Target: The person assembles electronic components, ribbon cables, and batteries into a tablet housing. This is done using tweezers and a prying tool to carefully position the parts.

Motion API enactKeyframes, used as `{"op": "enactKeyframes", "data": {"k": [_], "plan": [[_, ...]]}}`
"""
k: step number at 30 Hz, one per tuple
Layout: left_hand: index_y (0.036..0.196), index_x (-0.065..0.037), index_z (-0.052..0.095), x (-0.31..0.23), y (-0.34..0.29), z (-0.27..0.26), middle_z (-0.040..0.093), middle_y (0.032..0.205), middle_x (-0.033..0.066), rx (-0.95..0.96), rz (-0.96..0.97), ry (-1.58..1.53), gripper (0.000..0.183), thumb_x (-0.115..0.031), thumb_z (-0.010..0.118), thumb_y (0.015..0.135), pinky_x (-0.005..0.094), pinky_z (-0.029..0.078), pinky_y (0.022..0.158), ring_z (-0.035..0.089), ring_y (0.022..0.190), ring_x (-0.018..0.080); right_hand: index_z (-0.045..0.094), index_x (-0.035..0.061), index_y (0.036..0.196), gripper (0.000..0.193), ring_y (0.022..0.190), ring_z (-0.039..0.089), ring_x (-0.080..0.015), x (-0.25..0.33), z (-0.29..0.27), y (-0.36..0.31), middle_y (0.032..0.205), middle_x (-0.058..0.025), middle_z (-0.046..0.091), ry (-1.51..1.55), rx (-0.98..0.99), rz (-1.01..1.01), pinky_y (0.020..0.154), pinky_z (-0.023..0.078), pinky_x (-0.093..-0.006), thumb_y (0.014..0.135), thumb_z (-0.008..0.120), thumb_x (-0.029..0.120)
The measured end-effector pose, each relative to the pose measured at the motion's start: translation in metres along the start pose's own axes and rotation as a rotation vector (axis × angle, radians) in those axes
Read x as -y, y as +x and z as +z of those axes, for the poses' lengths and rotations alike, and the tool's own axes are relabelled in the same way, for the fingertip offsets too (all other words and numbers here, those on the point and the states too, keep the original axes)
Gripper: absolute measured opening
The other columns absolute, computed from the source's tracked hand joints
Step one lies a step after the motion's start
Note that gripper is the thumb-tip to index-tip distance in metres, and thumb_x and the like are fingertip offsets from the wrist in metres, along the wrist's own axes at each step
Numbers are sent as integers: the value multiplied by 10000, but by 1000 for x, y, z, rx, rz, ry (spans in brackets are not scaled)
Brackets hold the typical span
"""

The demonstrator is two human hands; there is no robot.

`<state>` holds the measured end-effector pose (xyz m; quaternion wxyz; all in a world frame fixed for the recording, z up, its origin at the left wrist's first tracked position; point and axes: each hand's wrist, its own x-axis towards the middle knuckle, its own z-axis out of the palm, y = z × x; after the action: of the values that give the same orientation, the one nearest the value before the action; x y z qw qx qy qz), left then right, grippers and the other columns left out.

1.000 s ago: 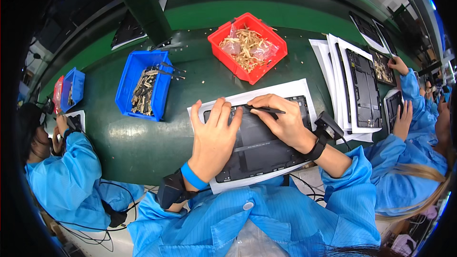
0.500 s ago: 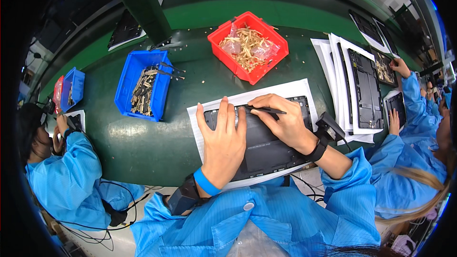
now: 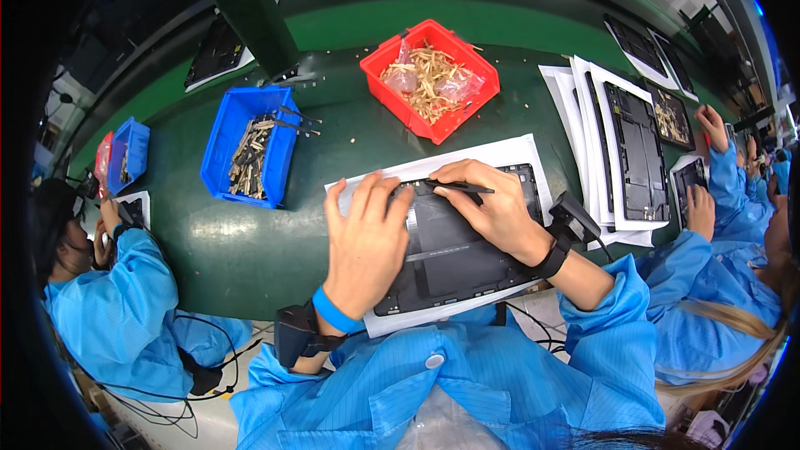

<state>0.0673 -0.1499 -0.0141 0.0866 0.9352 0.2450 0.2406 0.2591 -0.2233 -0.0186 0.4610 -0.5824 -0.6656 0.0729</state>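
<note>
A black tablet housing (image 3: 454,262) lies on white paper sheeting (image 3: 523,150) in front of me. My right hand (image 3: 500,212) is closed around a pair of black tweezers (image 3: 467,187), with their working end down at the housing's far edge. Over the housing's left part rests my left hand (image 3: 367,242), fingers apart and slightly bent, with the fingertips near the far left corner. Nothing shows in its grip. Fingers partly hide that far edge, so I cannot make out what the tweezers touch.
Beyond the housing stands a red bin (image 3: 433,129) with tan strips and clear plastic bags. A blue bin (image 3: 212,150) holds small strips, with tweezers (image 3: 298,121) across its rim. Stacked housings (image 3: 637,150) on paper stand right. Co-workers in blue sleeves (image 3: 125,283) sit on both sides.
My left hand has shifted left and its fingers have bent more, uncovering more of the housing. My right hand with the tweezers has moved slightly left. A co-worker's hand at right has lifted.
</note>
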Motion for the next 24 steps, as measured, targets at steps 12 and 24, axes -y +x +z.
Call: {"op": "enactKeyframes", "data": {"k": [12,24], "plan": [[1129,-118,686,7,4,0,574,1123,59,-17,85,111,391,-56,669,744,566,302,1016,510,1227,249,649,-7,952,167,810,690,-279,-1,3,-1,922,-120,694,6,-27,-26,698,555,-342,806,730,1],[1133,-99,665,8,7,3,565,1102,80,-5,110,127,393,-36,637,746,524,338,962,524,1184,251,641,6,941,165,836,685,-280,0,0,-1,940,-114,686,-21,-5,-53,703,556,-350,799,726,-2]]}}
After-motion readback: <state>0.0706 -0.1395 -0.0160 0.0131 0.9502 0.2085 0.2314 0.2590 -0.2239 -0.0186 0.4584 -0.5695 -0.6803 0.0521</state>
